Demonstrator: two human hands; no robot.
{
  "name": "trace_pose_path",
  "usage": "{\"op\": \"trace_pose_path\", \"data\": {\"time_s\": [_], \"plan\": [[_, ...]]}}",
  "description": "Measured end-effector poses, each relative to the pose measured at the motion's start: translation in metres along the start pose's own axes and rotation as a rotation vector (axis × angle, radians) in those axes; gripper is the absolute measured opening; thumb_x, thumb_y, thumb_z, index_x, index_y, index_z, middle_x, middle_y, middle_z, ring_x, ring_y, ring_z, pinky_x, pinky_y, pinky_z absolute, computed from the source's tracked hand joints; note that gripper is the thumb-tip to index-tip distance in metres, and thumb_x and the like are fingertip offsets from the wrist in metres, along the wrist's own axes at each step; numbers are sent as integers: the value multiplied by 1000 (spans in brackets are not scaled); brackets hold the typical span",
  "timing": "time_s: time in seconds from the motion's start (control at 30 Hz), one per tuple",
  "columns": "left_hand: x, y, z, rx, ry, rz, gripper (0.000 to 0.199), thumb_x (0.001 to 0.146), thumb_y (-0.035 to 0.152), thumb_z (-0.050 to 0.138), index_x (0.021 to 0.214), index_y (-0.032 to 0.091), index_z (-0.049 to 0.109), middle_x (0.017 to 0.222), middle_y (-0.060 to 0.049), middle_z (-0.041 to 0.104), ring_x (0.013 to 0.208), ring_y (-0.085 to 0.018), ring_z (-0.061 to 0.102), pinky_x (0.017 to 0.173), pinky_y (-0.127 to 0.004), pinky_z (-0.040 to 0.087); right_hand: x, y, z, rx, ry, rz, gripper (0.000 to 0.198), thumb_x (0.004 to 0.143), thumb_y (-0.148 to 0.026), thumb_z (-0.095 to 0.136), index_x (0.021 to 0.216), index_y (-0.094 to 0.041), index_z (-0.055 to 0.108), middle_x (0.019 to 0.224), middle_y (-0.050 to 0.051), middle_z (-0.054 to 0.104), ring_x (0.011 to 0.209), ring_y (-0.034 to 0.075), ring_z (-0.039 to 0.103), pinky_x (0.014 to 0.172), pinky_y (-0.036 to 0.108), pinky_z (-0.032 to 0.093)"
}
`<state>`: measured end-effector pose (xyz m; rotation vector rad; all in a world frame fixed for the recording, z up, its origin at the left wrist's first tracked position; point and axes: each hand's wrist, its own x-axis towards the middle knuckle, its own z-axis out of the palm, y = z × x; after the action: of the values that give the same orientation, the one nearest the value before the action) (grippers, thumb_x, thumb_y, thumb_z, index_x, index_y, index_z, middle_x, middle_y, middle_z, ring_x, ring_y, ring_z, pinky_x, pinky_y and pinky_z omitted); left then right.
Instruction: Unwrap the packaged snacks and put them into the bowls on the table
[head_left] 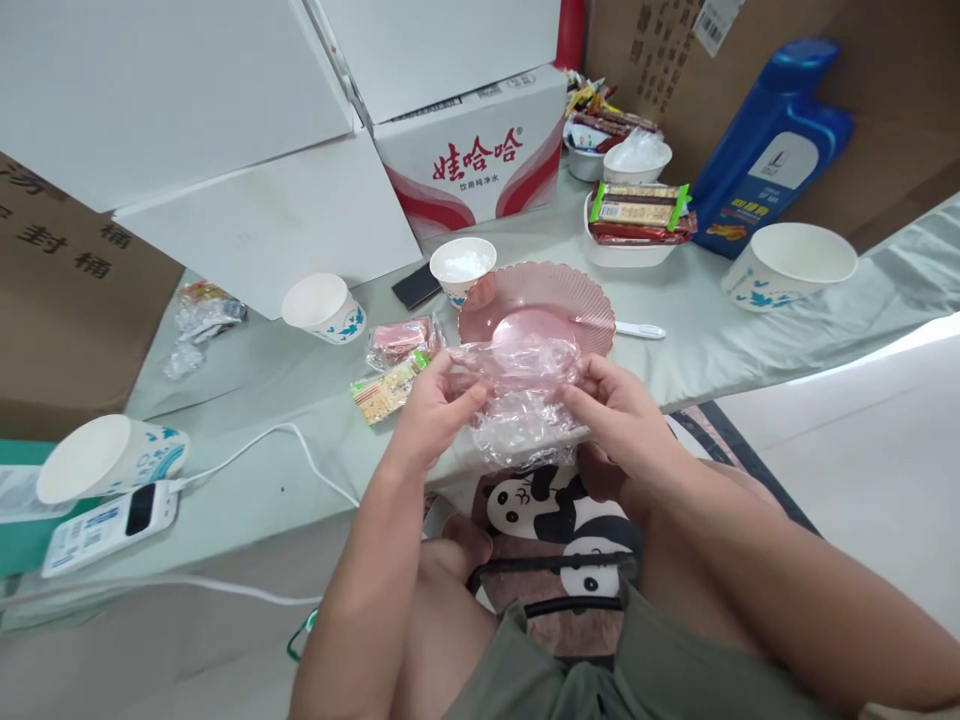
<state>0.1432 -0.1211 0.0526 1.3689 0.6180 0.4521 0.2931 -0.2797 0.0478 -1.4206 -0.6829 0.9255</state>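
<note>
Between my two hands a thin, crumpled clear plastic bag [517, 425] is stretched in front of the table's edge. My left hand [444, 405] pinches its left side between thumb and fingers. On the right side my right hand [611, 400] grips it the same way. Just beyond the bag lies a pink translucent plate [577, 300] with a ribbed, scalloped rim; the bag and my fingers cover its near part. Left of my left hand are a snack bar in a green-ended wrapper [386, 390] and a pink item in clear wrapping [401, 338].
Paper cups [324, 308] stand about the table, one with white contents [463, 264]. A white-handled utensil [640, 330] sits right of the plate. Behind are a tub of snack bars [630, 252], a blue bottle [765, 150] and boxes [480, 150]. A power bank [112, 530] trails a white cable.
</note>
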Motion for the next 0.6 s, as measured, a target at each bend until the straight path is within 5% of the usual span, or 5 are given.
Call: {"op": "trace_pose_path", "data": {"time_s": [0.1, 0.27, 0.43, 0.6], "plan": [[1, -1, -4, -72, -10, 36, 41, 71, 39, 90, 94, 20, 62, 78, 0, 74, 63, -11, 65, 56, -21, 51, -2, -2, 0, -5, 23, -24, 22, 93, -41, 62, 89, -24, 49, 64, -6, 53, 51, 9, 46, 47, 23, 37], [-2, -6, -9, -105, -147, 43, 38, 73, 30, 90, 104, 20, 71, 94, -3, 74, 84, -13, 69, 73, -22, 56, -1, 6, 5, 104, -172, 24, 29, 88, -43, 68, 108, -24, 59, 73, -2, 64, 57, 12, 56, 50, 25, 46], [-9, -8, -17, -208, -385, -158, 48, 81, 33, 83, 124, 30, 62, 92, -2, 74, 72, -16, 72, 64, -30, 61, 5, 9, 4, 36, -63, -85, 14, 89, -36, 61, 93, -23, 66, 76, -1, 65, 60, 12, 58, 53, 26, 49], [-4, -6, -20, -279, -223, -37, 30, 69, 38, 88, 85, 20, 70, 73, 0, 65, 57, -10, 59, 54, -23, 52, 7, 4, -5, -72, -105, -167, 21, 84, -25, 54, 91, -25, 74, 80, 1, 71, 69, 17, 66, 67, 32, 55]]}}
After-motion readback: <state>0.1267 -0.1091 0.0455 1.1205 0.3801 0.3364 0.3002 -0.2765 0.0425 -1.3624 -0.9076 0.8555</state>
